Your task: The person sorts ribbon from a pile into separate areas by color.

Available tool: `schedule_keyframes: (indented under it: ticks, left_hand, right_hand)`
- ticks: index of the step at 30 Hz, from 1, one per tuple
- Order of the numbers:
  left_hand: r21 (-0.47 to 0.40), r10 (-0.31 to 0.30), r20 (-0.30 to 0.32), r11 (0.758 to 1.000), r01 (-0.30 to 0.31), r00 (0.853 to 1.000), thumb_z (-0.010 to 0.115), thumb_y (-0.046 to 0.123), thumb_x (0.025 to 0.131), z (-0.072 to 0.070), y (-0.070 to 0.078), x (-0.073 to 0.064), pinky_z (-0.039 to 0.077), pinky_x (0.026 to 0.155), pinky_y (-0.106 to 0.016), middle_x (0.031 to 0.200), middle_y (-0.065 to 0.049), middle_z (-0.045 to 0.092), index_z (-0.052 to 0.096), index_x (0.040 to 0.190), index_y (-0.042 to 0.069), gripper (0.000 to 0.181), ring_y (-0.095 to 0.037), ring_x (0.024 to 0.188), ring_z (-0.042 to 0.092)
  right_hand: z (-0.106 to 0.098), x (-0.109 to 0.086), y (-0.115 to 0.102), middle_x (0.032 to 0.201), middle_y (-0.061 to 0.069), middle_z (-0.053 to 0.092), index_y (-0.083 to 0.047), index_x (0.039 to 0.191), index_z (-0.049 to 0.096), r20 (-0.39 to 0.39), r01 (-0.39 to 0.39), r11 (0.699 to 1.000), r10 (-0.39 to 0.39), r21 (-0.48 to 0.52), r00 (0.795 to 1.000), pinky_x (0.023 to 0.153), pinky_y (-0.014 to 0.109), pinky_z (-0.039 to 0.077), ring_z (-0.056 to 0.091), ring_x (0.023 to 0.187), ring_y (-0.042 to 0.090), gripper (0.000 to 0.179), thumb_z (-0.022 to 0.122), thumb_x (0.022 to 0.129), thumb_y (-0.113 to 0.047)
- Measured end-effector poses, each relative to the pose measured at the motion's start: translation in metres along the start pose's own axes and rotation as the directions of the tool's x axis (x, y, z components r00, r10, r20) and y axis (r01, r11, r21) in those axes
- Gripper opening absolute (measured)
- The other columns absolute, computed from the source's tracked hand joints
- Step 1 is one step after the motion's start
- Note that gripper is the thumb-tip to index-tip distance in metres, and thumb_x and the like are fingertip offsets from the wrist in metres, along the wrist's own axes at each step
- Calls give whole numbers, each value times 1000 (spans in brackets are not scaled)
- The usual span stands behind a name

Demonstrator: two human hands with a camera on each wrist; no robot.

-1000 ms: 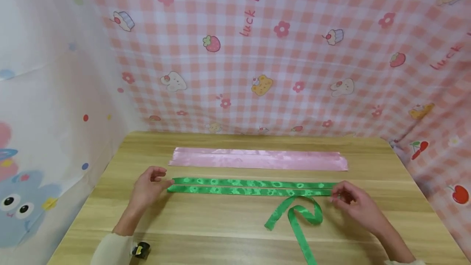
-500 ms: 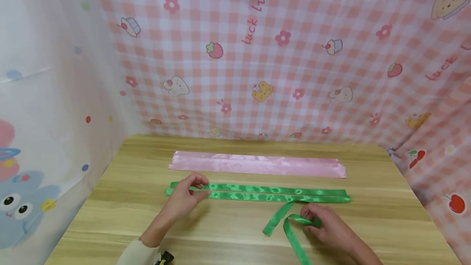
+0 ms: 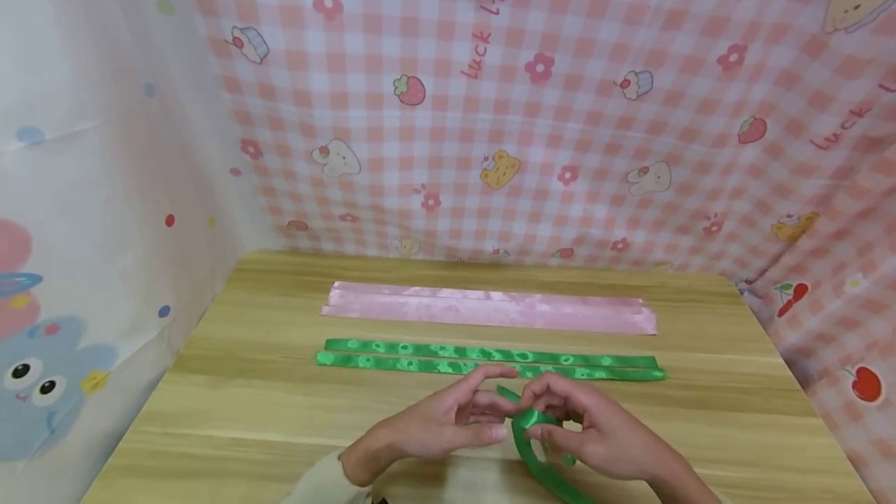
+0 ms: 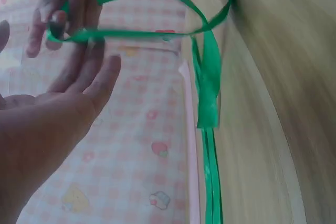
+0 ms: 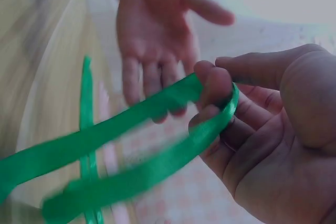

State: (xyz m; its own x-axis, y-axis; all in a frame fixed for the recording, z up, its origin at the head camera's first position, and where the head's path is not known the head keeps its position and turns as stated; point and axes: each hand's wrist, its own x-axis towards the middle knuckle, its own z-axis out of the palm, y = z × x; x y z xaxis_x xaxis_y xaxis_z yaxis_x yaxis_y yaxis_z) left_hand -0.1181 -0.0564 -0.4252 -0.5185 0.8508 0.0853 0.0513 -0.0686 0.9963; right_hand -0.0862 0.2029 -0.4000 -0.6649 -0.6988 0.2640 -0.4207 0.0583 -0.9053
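Note:
My right hand (image 3: 595,426) pinches a loose green satin ribbon (image 3: 542,474) between thumb and fingertips, raised over the near part of the table. In the right wrist view the held ribbon (image 5: 131,174) bends round the fingertips, and both lengths trail away left. My left hand (image 3: 441,418) is beside it, palm turned toward the ribbon and fingers extended; in the right wrist view its fingers lie behind the ribbon. Whether they touch it I cannot tell. Just beyond the hands two green ribbon strips (image 3: 434,350) lie flat, side by side. Farther back lie pink satin strips (image 3: 490,311).
The wooden table (image 3: 231,411) carries the strips crosswise. A pink checked cloth (image 3: 448,131) hangs behind it and on the right, with a white printed cloth (image 3: 105,177) on the left.
My right hand has left the flat green strips' right end, taken the loose ribbon and lifted it leftward. My left hand has come from the strips' left end to beside the right hand.

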Motion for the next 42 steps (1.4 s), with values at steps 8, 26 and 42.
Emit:
schedule_keyframes:
  ticks: [8,26,42]
  left_hand:
    - [-215,146,99,969,-122,984,48,15,105,-1,1,-5,46,105,-35,113,-50,46,27,146,-4,50,-11,109,62]
    - [1,90,-11,996,-90,996,60,3,98,-22,25,-52,50,75,-17,99,-29,63,45,140,2,45,-3,90,62]
    - [271,-26,-268,957,101,963,58,10,101,-80,34,-101,56,64,-32,95,-12,68,54,133,7,33,-14,73,61]
  right_hand:
    - [2,7,-21,90,10,70,-9,116,54,37,-14,1000,13,25,999,59,26,52,67,77,12,22,59,97,1]
    - [-7,-11,-29,103,10,61,-8,114,57,-20,-14,999,13,-35,1000,75,29,54,65,88,15,22,59,96,3]
    - [-50,-44,-13,95,5,61,2,113,54,-137,-21,1000,19,-14,990,67,29,52,60,80,15,25,52,93,17]
